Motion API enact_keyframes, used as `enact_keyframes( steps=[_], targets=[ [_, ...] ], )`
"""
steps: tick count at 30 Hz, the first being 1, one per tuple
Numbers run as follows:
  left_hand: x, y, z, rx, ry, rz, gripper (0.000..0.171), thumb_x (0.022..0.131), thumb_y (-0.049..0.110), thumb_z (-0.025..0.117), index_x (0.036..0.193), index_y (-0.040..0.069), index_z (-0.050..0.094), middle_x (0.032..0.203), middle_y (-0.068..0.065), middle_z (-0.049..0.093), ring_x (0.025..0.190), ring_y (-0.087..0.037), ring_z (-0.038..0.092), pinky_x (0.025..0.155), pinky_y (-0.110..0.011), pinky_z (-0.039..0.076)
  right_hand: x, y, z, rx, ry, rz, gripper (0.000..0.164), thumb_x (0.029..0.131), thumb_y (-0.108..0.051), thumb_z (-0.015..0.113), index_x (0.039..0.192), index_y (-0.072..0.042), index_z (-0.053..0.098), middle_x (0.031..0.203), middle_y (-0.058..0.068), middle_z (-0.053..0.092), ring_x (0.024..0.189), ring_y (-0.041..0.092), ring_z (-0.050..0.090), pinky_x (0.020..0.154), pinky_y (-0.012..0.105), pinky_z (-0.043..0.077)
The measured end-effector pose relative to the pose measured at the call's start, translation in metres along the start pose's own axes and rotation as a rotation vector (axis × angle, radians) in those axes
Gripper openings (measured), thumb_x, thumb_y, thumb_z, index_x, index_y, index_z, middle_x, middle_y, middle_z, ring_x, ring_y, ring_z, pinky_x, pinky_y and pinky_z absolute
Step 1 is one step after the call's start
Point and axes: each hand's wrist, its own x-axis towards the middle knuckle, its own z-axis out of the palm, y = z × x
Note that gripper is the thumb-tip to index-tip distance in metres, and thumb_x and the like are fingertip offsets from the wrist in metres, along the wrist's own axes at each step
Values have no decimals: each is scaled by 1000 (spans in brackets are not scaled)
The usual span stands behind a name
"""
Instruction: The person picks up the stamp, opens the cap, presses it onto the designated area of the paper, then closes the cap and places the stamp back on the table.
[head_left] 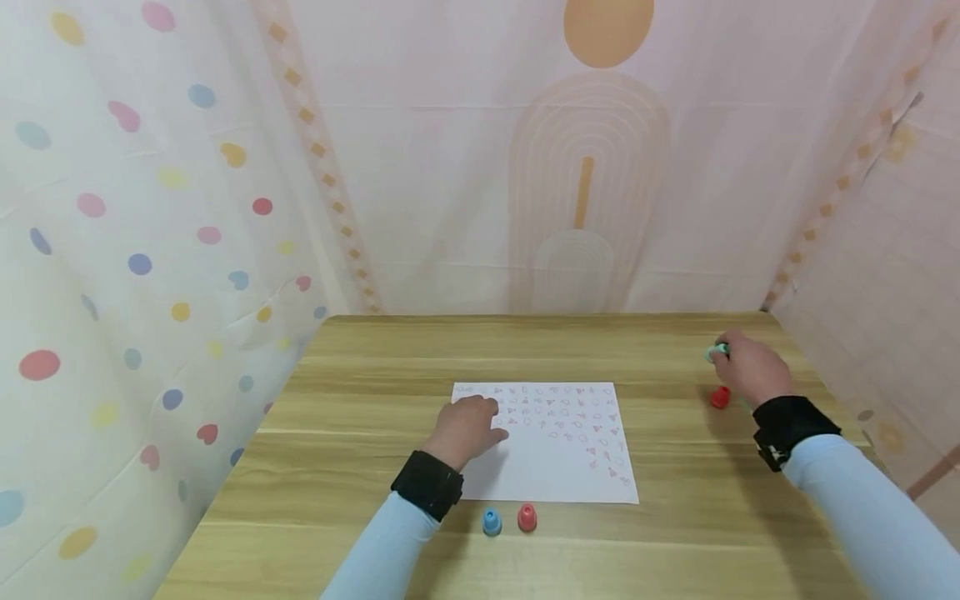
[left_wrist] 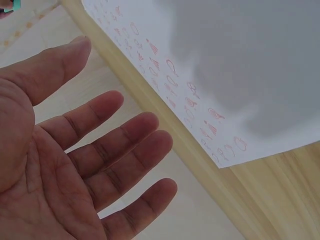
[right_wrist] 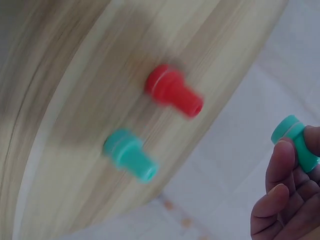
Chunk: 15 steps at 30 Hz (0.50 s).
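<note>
Over the left part of a white paper sheet [head_left: 551, 467] hovers my left hand [head_left: 467, 429], its fingers loosely spread and nothing in them, as the left wrist view confirms. Rows of small red printed marks cover the sheet's upper part and right side. At the table's far right, my right hand [head_left: 756, 371] pinches a small teal stamp [right_wrist: 290, 130] between thumb and fingers, raised off the table. Below that hand a red stamp [right_wrist: 172, 90] and a second teal stamp [right_wrist: 130, 155] stand on the wood. The head view mostly hides that second teal stamp behind the hand.
A blue stamp [head_left: 492, 522] and a pinkish-red stamp [head_left: 527, 517] stand side by side just in front of the sheet's near edge. The wooden table [head_left: 315, 467] reaches a patterned curtain [head_left: 450, 208] at the back and sides.
</note>
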Motion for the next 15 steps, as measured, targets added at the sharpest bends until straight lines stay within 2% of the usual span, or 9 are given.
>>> enact_keyframes(
  steps=[9,15],
  targets=[
    [2,4,0,18,-1,17,40,83,34,71,112,6,68,101,-11,73,88,-25,64,80,-45,55,-6,-41,28,49,-9,-72,31,97,-14,51,117,10,53,81,24,68,58,26,56,51,40,45],
    [4,6,2,24,14,29,41,83,35,71,112,7,68,102,-11,73,90,-25,64,82,-46,55,-8,-64,51,80,-45,-97,28,96,-15,55,114,7,54,92,24,68,68,26,56,59,40,48]
  ],
)
